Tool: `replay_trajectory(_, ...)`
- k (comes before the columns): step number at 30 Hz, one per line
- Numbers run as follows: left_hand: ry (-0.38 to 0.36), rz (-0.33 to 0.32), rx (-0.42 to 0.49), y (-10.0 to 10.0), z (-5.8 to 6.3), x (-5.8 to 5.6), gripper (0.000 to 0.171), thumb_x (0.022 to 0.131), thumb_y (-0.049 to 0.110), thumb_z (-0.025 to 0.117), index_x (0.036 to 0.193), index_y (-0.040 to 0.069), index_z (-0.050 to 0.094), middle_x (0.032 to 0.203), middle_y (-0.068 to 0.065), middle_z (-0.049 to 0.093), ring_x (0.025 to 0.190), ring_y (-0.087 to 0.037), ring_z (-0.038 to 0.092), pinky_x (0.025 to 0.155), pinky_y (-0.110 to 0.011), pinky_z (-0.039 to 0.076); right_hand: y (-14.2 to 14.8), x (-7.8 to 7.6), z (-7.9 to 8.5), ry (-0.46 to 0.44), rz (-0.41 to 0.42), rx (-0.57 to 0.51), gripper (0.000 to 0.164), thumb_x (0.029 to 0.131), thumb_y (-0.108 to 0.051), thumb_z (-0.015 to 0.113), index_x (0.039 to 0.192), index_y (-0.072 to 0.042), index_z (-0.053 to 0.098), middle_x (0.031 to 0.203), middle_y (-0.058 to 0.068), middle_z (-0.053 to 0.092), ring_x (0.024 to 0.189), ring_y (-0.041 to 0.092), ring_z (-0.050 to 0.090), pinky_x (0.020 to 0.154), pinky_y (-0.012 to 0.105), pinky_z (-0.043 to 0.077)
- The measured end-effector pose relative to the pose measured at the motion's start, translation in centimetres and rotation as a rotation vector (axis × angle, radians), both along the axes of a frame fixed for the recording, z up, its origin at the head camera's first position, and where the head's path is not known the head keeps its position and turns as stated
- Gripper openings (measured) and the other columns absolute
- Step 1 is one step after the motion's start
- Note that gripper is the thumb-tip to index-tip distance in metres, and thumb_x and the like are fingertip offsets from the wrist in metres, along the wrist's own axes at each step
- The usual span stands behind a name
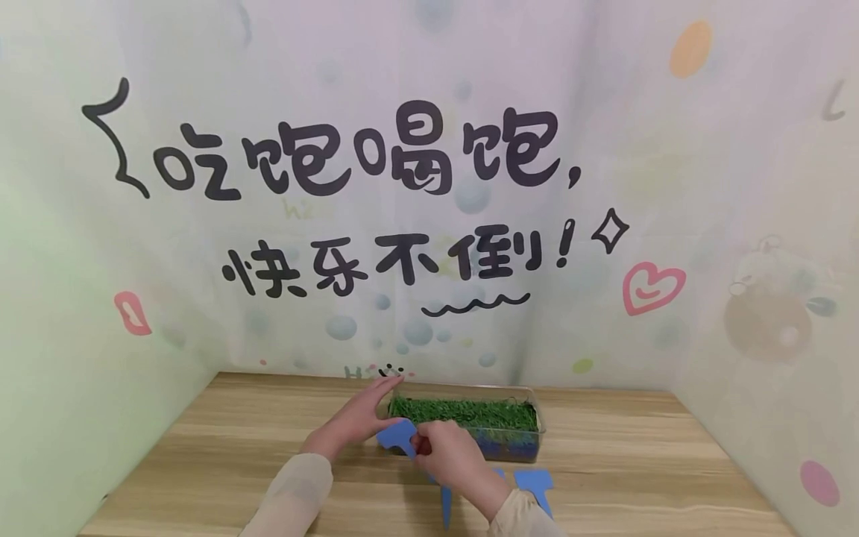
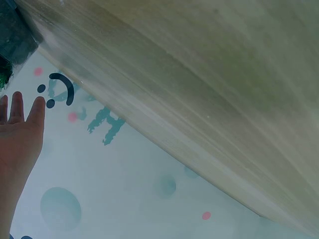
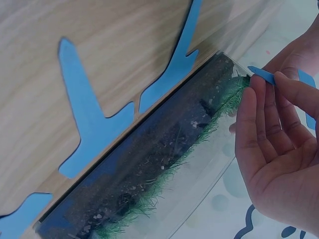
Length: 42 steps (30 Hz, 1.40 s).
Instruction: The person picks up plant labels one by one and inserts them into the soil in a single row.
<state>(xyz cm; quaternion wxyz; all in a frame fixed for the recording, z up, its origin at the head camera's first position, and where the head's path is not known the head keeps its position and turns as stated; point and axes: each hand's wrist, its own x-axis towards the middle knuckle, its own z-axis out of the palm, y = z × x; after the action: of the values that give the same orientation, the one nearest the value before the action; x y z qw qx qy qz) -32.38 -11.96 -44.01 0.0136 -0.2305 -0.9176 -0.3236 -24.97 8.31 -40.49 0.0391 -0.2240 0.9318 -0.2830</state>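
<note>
While the right hand (image 1: 452, 451) pinches the stem of a flat, blue, T-shaped tag (image 1: 397, 435) near the left end of a clear, rectangular plastic box (image 1: 517, 445), the left hand (image 1: 359, 418) holds its fingers straight beside that end; whether its thumb touches the tag is unclear. Green, grass-like tufts (image 1: 463, 410) top dark soil inside. Three similar blue tags (image 3: 82, 109) lie on the wood-grain table (image 1: 637, 462) along the box's near side.

On the wall (image 1: 403, 60) in front of us, black characters (image 1: 425, 168) read 吃饱喝饱, and, underneath, 快乐不倒! with a wavy line (image 1: 475, 304) below. A faint, pale h (image 1: 288, 209) sits between; low down, there's a teal H (image 1: 349, 373).
</note>
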Motion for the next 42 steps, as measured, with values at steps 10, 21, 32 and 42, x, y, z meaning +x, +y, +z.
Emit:
replay_trajectory(10, -0.033, 0.017, 0.014, 0.12, 0.10, 0.15, 0.072, 0.092, 0.022, 0.072, 0.154, 0.011, 0.038, 0.160, -0.018, 0.035, 0.146, -0.044, 0.033, 0.112, -0.062, 0.037, -0.02, -0.02, 0.34, 0.013, 0.000, -0.024, 0.010, 0.085, -0.010, 0.078, 0.085, -0.015, 0.069, 0.073, -0.008, 0.063, 0.063, 0.003, 0.054, 0.057, 0.023, 0.044)
replay_trajectory(21, -0.032, 0.027, 0.034, 0.30, 0.15, 0.27, 0.070, 0.092, 0.013, 0.072, 0.154, 0.015, 0.040, 0.159, -0.016, 0.037, 0.145, -0.043, 0.035, 0.111, -0.061, 0.038, 0.13, -0.10, 0.72, 0.043, -0.005, -0.033, 0.012, 0.086, -0.008, 0.076, 0.081, -0.015, 0.068, 0.070, -0.008, 0.060, 0.060, 0.003, 0.052, 0.055, 0.023, 0.043)
replay_trajectory(32, -0.018, 0.030, 0.023, 0.38, 0.06, 0.32, 0.069, 0.092, 0.007, 0.070, 0.154, 0.015, 0.040, 0.158, -0.015, 0.039, 0.145, -0.043, 0.036, 0.110, -0.060, 0.040, 0.26, -0.28, 0.70, 0.040, -0.007, -0.038, 0.013, 0.087, -0.007, 0.074, 0.081, -0.015, 0.066, 0.070, -0.008, 0.059, 0.060, 0.003, 0.052, 0.055, 0.024, 0.042)
replay_trajectory(42, -0.030, 0.025, 0.027, 0.28, 0.26, 0.32, 0.075, 0.087, -0.002, 0.069, 0.154, 0.015, 0.039, 0.159, -0.015, 0.037, 0.144, -0.043, 0.037, 0.088, -0.046, 0.053, 0.54, -0.50, 0.93, 0.085, -0.004, -0.012, 0.007, 0.087, -0.010, 0.075, 0.085, -0.013, 0.070, 0.073, -0.007, 0.064, 0.063, 0.003, 0.055, 0.057, 0.023, 0.045)
